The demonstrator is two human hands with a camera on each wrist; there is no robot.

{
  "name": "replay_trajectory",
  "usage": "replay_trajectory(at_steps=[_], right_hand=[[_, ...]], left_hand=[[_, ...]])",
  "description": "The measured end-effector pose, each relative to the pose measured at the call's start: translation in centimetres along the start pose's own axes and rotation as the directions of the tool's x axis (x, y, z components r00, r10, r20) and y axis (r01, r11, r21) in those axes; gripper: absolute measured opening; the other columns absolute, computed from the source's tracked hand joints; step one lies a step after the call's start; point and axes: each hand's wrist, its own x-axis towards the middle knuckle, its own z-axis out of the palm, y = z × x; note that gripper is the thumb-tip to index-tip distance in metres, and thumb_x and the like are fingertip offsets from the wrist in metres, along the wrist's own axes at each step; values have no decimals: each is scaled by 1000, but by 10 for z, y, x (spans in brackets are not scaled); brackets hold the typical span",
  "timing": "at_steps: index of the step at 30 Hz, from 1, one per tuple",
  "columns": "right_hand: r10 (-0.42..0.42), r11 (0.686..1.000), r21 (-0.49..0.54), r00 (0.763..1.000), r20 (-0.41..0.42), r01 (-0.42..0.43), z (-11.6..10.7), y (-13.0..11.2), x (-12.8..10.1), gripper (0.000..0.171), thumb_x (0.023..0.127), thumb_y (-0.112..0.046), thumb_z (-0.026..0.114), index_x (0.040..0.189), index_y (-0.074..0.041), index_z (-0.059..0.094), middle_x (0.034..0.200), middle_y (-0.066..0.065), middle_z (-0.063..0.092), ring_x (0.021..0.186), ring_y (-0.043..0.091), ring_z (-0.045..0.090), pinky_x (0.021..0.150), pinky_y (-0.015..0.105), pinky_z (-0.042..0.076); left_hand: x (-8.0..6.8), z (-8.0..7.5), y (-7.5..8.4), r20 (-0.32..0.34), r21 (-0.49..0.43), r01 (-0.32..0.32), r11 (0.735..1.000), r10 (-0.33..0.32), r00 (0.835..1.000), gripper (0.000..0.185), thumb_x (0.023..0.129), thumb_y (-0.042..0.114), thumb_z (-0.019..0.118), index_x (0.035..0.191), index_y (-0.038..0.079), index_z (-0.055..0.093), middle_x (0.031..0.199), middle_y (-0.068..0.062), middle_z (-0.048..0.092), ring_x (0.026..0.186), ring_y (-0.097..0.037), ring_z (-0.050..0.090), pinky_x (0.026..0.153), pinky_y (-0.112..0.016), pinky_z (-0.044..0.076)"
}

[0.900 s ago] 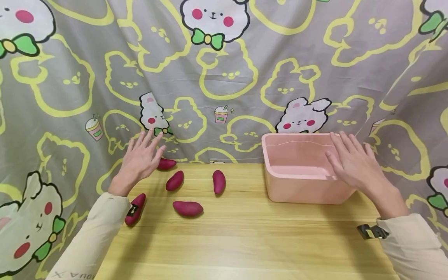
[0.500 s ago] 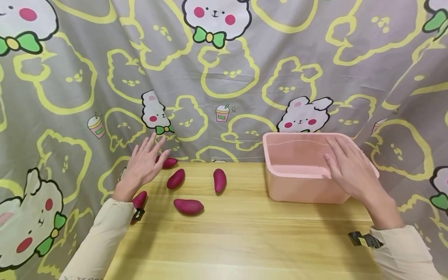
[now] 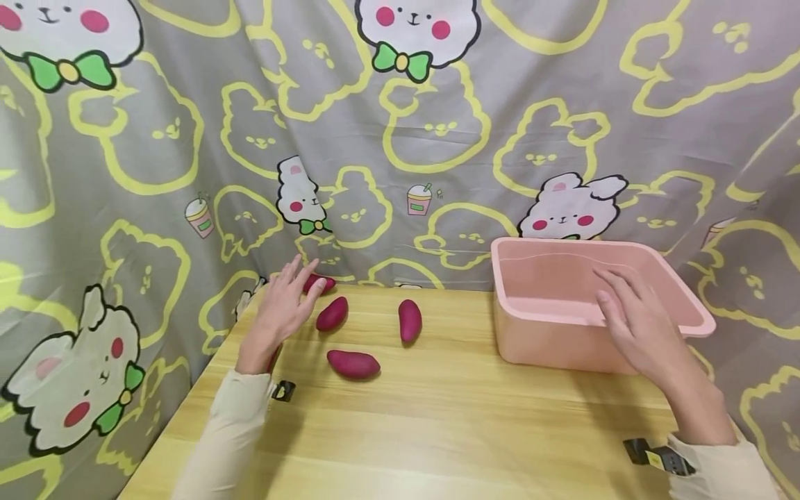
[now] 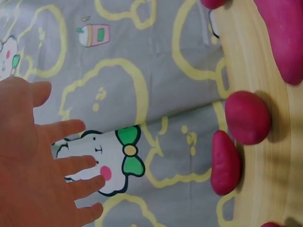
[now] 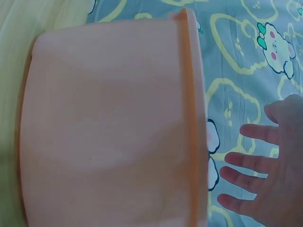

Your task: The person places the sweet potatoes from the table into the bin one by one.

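Head view: left hand hovering, fingers wide, near long, dark-pink sweet potatoes. These lying on light-brown wooden desk, left of pink, box-shaped plastic bin. Right hand hanging above bin, fingers apart.

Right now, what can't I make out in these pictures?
Head view: most of one sweet potato, behind the left forearm.
Head view: part of the rear sweet potato, behind the left grip.
Head view: part of the box, behind the right grip.
Left wrist view: lowest sweet potato, cut off by the edge.
Right wrist view: box interior, behind its wall.
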Motion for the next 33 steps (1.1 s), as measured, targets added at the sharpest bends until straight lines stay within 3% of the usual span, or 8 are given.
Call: replay_trajectory(at_steps=[4,8,12,18,22,25,30,33], right_hand=[[-14,1000,23,999,-40,15,5,3,-6,38,106,-11,52,142,-5,58,141,15,53,127,37,48,116,25,24],[55,997,50,998,-39,-53,12,-2,-8,37,107,-12,51,143,-8,58,123,13,61,103,22,53,95,29,37],[105,993,63,993,-54,-102,18,-4,-16,37,108,-12,50,143,-10,59,109,10,61,87,9,48,80,34,36],[128,989,88,988,-84,-121,25,0,-26,34,107,-12,51,138,-9,63,127,15,62,107,30,57,89,27,37],[130,988,94,989,-71,-123,29,3,-30,32,106,-13,53,136,-9,64,131,17,61,121,42,53,107,44,35],[105,993,66,992,-65,-101,32,6,-30,31,105,-14,54,134,-7,64,129,19,63,122,45,52,100,66,32],[83,996,-12,996,-34,-83,40,7,-32,29,106,-18,54,130,-7,66,126,19,64,120,45,52,96,68,28],[80,995,-52,997,-19,-81,44,7,-35,29,106,-21,55,129,-9,67,125,18,64,118,44,52,95,67,27]], left_hand=[[-7,8,2,-14,-82,3,997,-4,1000,64,109,51,39,158,11,39,167,-23,19,151,-47,18,119,-65,10],[-12,12,3,-50,-150,-6,989,-2,999,63,108,50,40,157,11,42,166,-22,22,150,-47,21,118,-66,14],[-21,22,5,-83,-240,-24,970,4,997,58,110,43,43,157,10,42,164,-24,27,149,-47,24,116,-66,17],[-32,39,8,-105,-329,-41,943,7,994,51,109,36,46,152,8,48,159,-24,36,147,-46,29,115,-66,22],[-33,44,10,-117,-351,-82,933,44,992,48,109,33,50,148,6,53,153,-23,45,144,-43,36,115,-63,26],[-36,46,10,-77,-365,-99,926,76,994,45,107,30,56,144,3,57,148,-20,53,139,-39,44,112,-60,32],[-43,52,11,40,-382,-75,921,97,994,43,104,30,63,139,5,62,137,-13,62,117,-32,59,100,-54,46],[-45,56,12,78,-392,-78,917,118,990,41,104,29,63,138,6,63,133,-11,65,114,-30,62,98,-53,48]])
